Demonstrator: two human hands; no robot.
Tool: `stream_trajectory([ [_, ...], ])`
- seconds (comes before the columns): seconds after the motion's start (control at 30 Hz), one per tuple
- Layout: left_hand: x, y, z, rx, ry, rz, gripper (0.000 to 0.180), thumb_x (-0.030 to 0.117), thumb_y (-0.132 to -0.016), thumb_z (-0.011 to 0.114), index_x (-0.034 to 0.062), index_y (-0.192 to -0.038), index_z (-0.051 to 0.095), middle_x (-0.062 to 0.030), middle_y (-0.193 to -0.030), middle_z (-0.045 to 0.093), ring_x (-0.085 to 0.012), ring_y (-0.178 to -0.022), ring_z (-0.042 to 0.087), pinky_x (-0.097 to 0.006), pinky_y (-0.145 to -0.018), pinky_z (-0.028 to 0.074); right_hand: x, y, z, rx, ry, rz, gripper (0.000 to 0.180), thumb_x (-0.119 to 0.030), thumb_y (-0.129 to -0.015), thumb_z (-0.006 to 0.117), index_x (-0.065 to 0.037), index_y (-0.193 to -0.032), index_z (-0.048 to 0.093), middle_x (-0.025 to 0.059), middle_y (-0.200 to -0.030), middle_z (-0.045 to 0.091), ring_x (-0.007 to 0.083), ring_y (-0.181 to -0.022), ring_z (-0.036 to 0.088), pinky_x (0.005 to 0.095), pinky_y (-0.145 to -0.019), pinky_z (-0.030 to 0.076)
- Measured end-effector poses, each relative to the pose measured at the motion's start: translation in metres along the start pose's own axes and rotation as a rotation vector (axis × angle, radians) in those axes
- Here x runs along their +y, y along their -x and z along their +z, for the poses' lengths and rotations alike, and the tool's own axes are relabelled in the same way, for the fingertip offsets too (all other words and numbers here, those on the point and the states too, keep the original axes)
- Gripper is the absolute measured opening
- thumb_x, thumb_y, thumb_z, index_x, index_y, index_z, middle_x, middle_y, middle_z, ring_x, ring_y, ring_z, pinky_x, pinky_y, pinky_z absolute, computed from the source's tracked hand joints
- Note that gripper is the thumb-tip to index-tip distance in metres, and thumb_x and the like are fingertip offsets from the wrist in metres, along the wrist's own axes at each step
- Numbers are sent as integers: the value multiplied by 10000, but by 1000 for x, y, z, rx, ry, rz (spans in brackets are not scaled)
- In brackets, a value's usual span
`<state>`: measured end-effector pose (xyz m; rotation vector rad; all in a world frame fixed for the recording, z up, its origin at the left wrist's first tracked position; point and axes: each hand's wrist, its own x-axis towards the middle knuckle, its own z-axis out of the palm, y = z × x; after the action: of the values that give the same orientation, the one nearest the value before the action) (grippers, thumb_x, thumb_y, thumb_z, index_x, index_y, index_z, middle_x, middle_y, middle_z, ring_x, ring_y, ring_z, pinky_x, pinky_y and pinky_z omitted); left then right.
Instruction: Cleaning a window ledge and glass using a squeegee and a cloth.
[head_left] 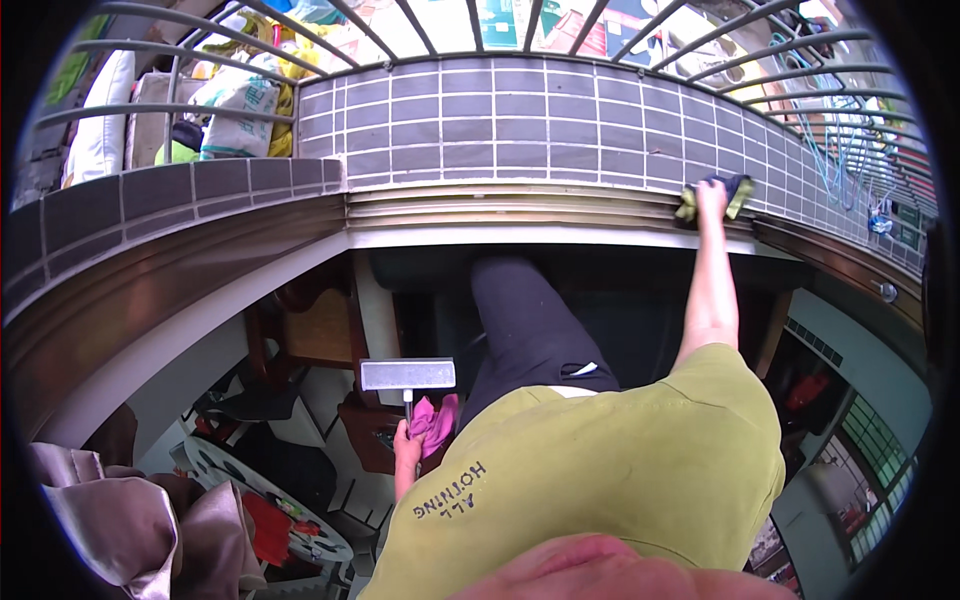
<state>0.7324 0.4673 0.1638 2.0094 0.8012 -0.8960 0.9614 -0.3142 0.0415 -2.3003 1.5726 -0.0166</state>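
My right hand (711, 198) is stretched far out and presses a bunched dark and yellow-green cloth (740, 187) onto the right part of the metal window track (520, 208). The cloth reaches the edge of the grey tiled ledge (520, 120). Down at my left side, my left hand (405, 452) grips the thin handle of a window squeegee (408, 374), its wide pale head pointing up. A crumpled pink cloth (436, 424) hangs beside that handle, against the same hand; how the fingers hold it is partly hidden.
Metal bars (475, 25) fence the ledge's outer side, with bags and boxes beyond. A wooden chair (318, 328) stands inside on the left, near a shiny curtain (150, 530) and an oval table (215, 465). A brown window frame (850, 265) borders the right.
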Motion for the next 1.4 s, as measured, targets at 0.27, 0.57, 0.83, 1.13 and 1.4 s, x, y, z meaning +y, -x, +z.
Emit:
stream_trajectory([
  [0.27,9,23,-14,58,-5,-21,285,-7,-684,666,48,-925,525,-45,-792,577,-140,-754,538,-287,-700,447,-113,39,41,-2,-330,-156,460,-153,-721,560,-92,-1174,512,206,-1053,602,333,-987,577,370,-874,435],
  [0.57,-41,25,11,21,218,-112,241,-1,-723,653,28,-911,507,-42,-821,589,-137,-765,530,-285,-711,444,-157,85,16,88,243,-707,360,-242,-748,646,-148,-1091,585,86,-1043,548,266,-1027,491,407,-863,402],
  [0.83,-30,29,9,36,163,-92,249,-12,-709,655,28,-913,517,-41,-825,591,-134,-769,535,-282,-711,444,-232,81,65,76,-145,-962,89,-165,-759,626,-90,-776,581,108,-737,605,304,-730,583,416,-675,461],
  [1.13,-22,33,11,47,146,-55,248,-15,-711,647,21,-914,509,-49,-823,591,-132,-775,535,-274,-713,446,-264,81,95,10,-68,-1027,121,-157,-758,623,-104,-867,612,101,-778,617,286,-793,588,387,-714,473],
  [1.4,24,43,20,65,-16,-64,258,-2,-701,665,23,-915,524,-55,-830,598,-131,-778,540,-279,-708,445,-281,79,94,100,100,-1223,90,-132,-753,590,-87,-813,540,102,-733,571,279,-775,566,403,-662,483],
])
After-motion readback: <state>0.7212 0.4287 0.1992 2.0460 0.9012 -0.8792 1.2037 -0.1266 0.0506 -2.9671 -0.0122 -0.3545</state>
